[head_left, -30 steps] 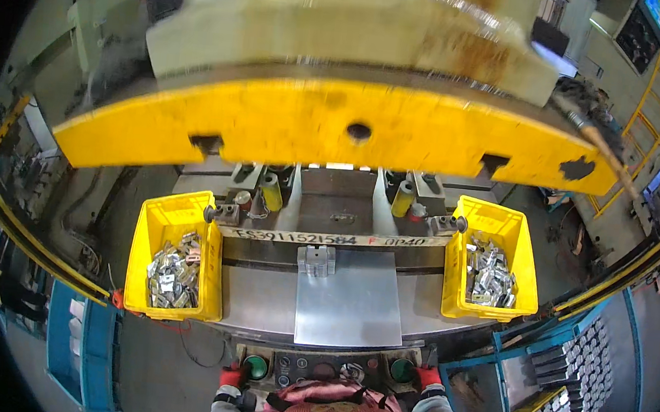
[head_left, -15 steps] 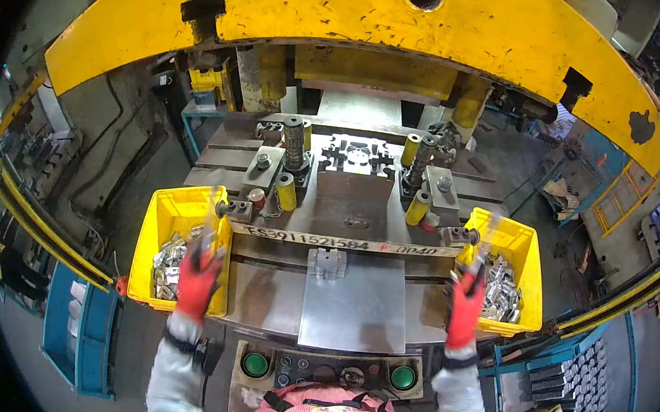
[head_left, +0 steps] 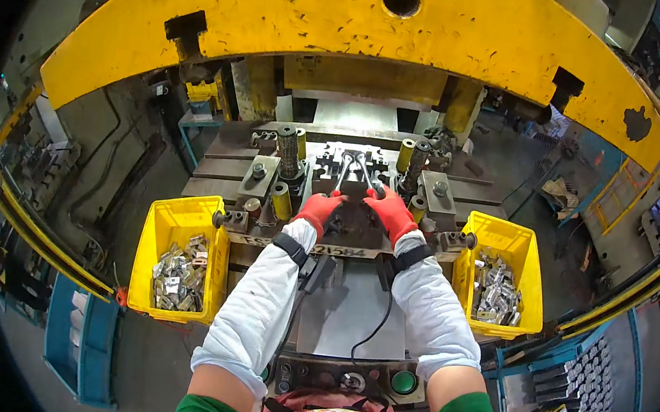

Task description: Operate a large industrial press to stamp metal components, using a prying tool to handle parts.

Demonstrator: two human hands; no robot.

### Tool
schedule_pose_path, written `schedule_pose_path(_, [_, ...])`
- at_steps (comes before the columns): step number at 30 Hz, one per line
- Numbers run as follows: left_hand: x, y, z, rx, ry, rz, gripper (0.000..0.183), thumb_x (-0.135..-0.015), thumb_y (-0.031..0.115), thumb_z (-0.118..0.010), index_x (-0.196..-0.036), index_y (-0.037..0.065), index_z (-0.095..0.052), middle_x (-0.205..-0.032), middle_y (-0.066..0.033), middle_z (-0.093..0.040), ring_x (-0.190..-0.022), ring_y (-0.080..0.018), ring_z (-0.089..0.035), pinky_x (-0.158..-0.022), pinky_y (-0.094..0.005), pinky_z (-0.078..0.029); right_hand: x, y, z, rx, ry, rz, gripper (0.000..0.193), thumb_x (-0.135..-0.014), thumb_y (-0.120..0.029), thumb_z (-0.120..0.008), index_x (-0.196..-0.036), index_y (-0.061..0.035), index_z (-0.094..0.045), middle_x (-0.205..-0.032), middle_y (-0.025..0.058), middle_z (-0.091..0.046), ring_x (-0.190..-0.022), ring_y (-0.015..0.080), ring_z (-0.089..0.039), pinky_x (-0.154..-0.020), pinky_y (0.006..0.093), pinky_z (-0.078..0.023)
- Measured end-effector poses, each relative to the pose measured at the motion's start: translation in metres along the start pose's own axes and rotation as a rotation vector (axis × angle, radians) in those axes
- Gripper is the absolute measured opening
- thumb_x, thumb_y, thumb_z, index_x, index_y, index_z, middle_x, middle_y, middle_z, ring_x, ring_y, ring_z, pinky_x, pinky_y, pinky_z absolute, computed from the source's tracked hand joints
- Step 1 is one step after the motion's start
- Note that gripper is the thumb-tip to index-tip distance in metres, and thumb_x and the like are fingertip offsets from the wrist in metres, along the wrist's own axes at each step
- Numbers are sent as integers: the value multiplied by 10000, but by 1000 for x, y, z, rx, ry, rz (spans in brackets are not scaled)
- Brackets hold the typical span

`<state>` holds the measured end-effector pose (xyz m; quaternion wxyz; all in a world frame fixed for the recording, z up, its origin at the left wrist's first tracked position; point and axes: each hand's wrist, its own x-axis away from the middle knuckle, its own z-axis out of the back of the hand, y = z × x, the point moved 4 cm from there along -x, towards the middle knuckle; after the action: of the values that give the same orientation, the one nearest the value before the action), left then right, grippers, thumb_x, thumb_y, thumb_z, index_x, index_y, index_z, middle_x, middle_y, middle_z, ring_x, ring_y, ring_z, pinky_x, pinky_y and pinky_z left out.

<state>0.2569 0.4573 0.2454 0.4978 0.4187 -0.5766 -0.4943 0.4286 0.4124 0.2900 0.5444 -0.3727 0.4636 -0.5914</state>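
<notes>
Both my hands wear red gloves and reach over the metal die (head_left: 314, 165) of the press. My left hand (head_left: 320, 211) is closed round a slim metal rod-like tool (head_left: 341, 177) that slants toward the bright middle of the die. Closed round a similar slim metal tool (head_left: 364, 171), my right hand (head_left: 393, 214) is just to the right. The two tool tips lie close together over the die; what they touch is too small to tell. Dark straps circle both wrists, and cables hang from them.
A yellow left bin (head_left: 222, 255) and a yellow right bin (head_left: 461, 286) hold loose metal parts. Guide posts (head_left: 288, 154) flank the die. The yellow press beam (head_left: 301, 12) spans above. A green button (head_left: 403, 382) sits on the panel below the metal sheet (head_left: 358, 328).
Both hands have moved from above the two yellow bins inward and forward to the die. Each tool now points at the die's middle instead of standing over its bin.
</notes>
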Motion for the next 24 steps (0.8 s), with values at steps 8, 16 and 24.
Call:
schedule_pose_path(8, [136, 57, 76, 148, 61, -343, 186, -745, 174, -627, -860, 58, -538, -690, 27, -522, -627, -52, -485, -540, -205, -400, 136, -43, 69, 144, 302, 221, 433, -742, -204, -601, -1114, -34, -459, -952, 127, -528, -876, 217, -510, -786, 325, -380])
schedule_pose_path(16, [267, -16, 252, -356, 608, 102, 200, -785, 272, -543, -844, 81, -531, -557, -8, -481, -373, -80, -417, -346, -211, -357, 283, 141, 244, 350, 622, -59, 377, -807, -186, -512, -1135, -15, -440, -988, 101, -512, -816, 172, -491, -708, 282, -412])
schedule_pose_path(24, [317, -60, 308, -803, 722, 353, 428, -666, 341, -647, -809, -53, -559, -777, -186, -588, -720, -285, -574, -592, -354, -419, 299, 122, 240, 90, 691, -237, 374, -815, -291, -514, -1016, 25, -497, -827, 57, -499, -621, 102, -427, -552, 228, -364])
